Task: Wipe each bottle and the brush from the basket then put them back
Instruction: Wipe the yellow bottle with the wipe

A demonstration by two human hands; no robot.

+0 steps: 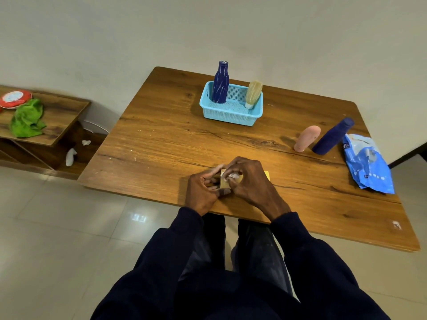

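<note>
A yellow bottle lies on its side near the front edge of the wooden table. My left hand grips one end of it. My right hand pinches a white wipe against the bottle, and both hands hide most of it. At the back stands a light blue basket holding a patterned dark blue bottle and a cream-bristled brush, both upright. A pink bottle and a plain dark blue bottle stand on the table to the right.
A blue wipes packet lies at the table's right edge. To the left is a low wooden shelf with a green cloth and a red round tin. Crumpled white tissues lie on its lower level.
</note>
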